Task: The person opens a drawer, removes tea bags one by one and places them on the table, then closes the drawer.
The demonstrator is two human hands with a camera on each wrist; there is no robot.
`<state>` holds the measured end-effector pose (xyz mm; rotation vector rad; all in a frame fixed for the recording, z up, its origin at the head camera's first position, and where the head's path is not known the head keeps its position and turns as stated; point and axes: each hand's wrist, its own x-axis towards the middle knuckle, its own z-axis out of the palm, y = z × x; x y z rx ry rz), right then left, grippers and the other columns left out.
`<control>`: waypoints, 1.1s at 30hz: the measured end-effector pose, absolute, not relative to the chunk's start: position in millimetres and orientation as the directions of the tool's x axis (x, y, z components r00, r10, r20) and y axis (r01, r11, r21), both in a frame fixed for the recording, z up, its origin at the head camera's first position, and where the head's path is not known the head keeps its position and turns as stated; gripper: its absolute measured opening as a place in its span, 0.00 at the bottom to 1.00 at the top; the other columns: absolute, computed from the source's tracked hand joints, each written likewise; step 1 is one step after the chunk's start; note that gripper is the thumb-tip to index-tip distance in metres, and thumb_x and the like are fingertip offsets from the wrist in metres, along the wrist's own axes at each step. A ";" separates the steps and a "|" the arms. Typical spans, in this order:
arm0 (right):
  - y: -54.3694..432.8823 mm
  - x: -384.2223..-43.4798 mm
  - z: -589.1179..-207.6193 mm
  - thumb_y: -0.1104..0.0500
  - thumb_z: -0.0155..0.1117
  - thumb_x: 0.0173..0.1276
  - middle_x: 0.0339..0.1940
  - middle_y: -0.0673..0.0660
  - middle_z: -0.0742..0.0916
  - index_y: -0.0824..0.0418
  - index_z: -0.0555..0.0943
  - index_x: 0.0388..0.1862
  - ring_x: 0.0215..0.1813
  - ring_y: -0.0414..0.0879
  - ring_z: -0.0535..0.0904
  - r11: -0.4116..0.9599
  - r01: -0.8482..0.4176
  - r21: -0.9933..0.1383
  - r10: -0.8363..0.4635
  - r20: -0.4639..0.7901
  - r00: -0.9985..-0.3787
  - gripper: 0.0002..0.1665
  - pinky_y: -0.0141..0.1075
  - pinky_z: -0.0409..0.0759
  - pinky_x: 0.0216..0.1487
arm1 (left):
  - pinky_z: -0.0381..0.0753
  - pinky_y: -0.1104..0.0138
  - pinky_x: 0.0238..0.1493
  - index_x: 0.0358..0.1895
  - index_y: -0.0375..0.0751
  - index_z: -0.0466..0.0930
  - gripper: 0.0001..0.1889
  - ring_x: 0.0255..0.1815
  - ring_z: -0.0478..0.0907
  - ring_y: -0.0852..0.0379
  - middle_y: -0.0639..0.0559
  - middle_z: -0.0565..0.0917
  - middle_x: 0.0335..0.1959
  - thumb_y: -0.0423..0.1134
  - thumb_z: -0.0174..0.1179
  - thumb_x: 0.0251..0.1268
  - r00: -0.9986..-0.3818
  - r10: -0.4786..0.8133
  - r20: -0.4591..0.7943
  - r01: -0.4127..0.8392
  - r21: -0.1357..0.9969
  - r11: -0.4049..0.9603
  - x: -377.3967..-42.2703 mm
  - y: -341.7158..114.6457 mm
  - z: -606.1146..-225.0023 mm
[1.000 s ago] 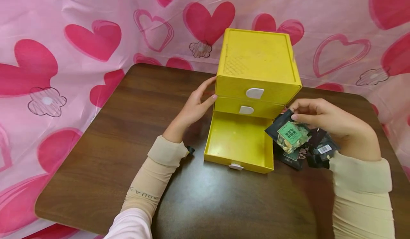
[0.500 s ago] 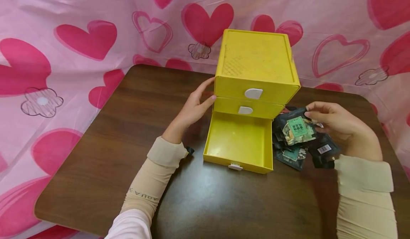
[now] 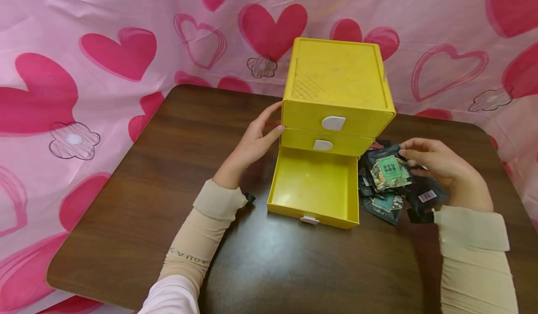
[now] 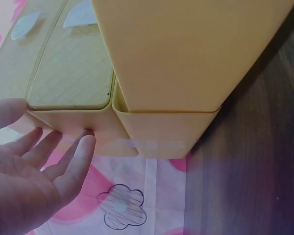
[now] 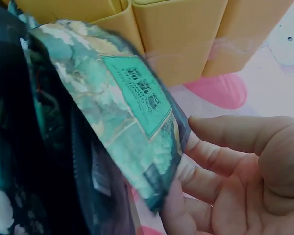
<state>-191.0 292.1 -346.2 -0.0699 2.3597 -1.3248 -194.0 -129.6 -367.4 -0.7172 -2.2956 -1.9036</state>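
Note:
A yellow drawer unit [image 3: 338,117] stands on the table, its lowest drawer [image 3: 313,183] pulled out with a bare bottom. My left hand [image 3: 254,141] touches the unit's left side, thumb at the front edge. In the left wrist view the fingers [image 4: 83,147] lie against the side wall, loosely bent. To the right of the drawer, my right hand [image 3: 437,162] pinches the edge of a dark tea sachet [image 3: 391,169] with a green label. The right wrist view shows thumb and fingertips at the sachet's rim [image 5: 137,112]. Several similar sachets [image 3: 384,206] lie in a pile beneath it.
Two upper drawers with white handles [image 3: 334,123] are closed above the pulled-out one. A dark sachet with a barcode label [image 3: 428,196] lies under the right wrist. The brown wooden table [image 3: 138,202] meets a pink heart-patterned cloth [image 3: 201,38] behind.
My right hand has shifted slightly right with the green-labelled sachet, which has come down from beside the drawer's edge to lie over the pile. My left hand stays on the unit.

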 end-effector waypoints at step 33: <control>208.2 -64.4 -389.8 0.51 0.67 0.67 0.18 0.39 0.75 0.49 0.79 0.26 0.22 0.34 0.69 0.681 -0.414 -0.603 -0.573 -0.088 -0.815 0.10 0.30 0.69 0.23 | 0.68 0.55 0.65 0.74 0.38 0.56 0.29 0.62 0.71 0.42 0.45 0.61 0.73 0.33 0.53 0.73 -0.885 0.289 0.364 0.421 0.892 0.165 -191.4 -127.4 -369.9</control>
